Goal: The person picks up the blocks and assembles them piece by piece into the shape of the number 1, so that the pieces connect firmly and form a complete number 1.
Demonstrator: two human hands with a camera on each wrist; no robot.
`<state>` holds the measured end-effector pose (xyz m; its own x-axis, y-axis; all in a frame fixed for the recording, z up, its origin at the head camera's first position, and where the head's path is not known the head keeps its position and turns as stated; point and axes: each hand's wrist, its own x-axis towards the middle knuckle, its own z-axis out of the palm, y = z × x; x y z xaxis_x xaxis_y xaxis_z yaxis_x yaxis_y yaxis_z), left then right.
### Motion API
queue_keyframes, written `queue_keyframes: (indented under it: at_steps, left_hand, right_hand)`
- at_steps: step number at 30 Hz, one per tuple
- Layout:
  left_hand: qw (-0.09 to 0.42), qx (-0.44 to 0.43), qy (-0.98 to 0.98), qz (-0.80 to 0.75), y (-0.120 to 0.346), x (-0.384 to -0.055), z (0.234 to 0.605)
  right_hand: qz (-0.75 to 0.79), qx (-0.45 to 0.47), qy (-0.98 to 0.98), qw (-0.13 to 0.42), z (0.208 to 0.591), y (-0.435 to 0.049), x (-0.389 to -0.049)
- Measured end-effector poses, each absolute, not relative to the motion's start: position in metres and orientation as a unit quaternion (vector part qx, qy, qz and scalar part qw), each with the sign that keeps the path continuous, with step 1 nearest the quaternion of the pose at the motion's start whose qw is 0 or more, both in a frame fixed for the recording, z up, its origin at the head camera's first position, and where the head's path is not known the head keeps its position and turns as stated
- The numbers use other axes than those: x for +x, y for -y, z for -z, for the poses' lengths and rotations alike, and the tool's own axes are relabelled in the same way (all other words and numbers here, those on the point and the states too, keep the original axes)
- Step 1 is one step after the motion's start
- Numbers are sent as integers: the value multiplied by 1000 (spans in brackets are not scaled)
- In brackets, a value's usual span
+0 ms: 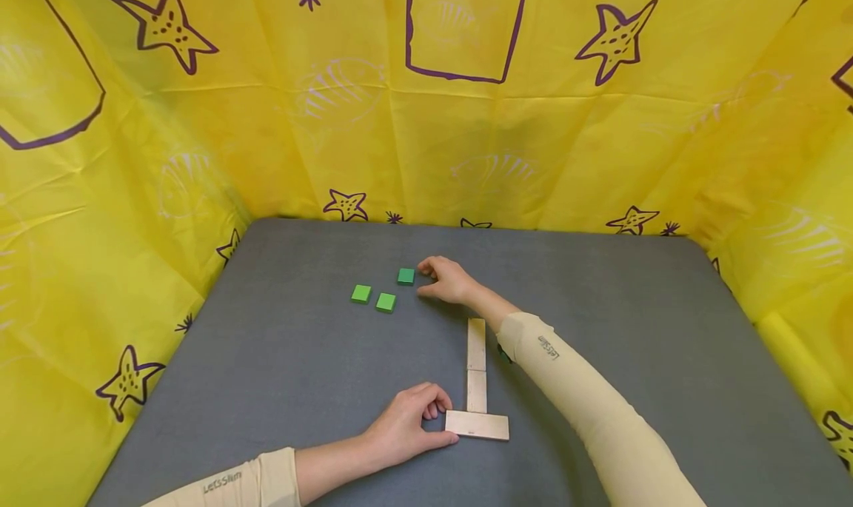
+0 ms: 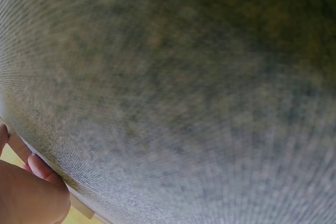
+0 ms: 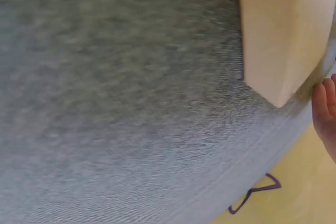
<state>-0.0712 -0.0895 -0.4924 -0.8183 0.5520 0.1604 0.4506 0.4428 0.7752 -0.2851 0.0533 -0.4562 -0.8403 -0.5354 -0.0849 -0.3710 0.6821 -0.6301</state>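
Observation:
In the head view my left hand pinches the left end of a crosswise wooden block, thumb along its near side and fingers at its far side. Two more wooden blocks run end to end away from it, forming a T shape. Beside a dark green square tile is my right hand, thumb and fingers spread apart, a small gap from the tile. Two light green tiles lie to the left and nearer. In the left wrist view, a thumb and fingers show at the lower left corner.
A dark grey tabletop lies under everything. Yellow cloth with purple drawings hangs behind and along both sides. Close in the right wrist view stands the end of a wooden block.

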Motion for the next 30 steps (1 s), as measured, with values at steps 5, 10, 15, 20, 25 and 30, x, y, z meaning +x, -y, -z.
queue_keyframes:
  at_steps: [5,10,15,20,25,30]
  left_hand:
    - [57,295,-848,-437,89,-71,493]
    - [55,293,-850,-435,89,-71,493]
    - [57,292,-850,-435,89,-71,492]
    - [60,290,-850,-436,89,-72,493]
    - [62,292,-850,-435,89,-72,493]
    - [66,291,-849,-436,90,-72,493]
  right_hand:
    - [297,-251,-911,135,455,-48,-288]
    - [278,-256,-916,136,456,-43,-292]
    - [254,-262,-922,130,460,-39,-297]
    - [248,-271,-922,125,461,-35,-300]
    - [242,-274,-923,119,460,-32,-300]
    - [246,-265,-925,115,461,-30,-300]
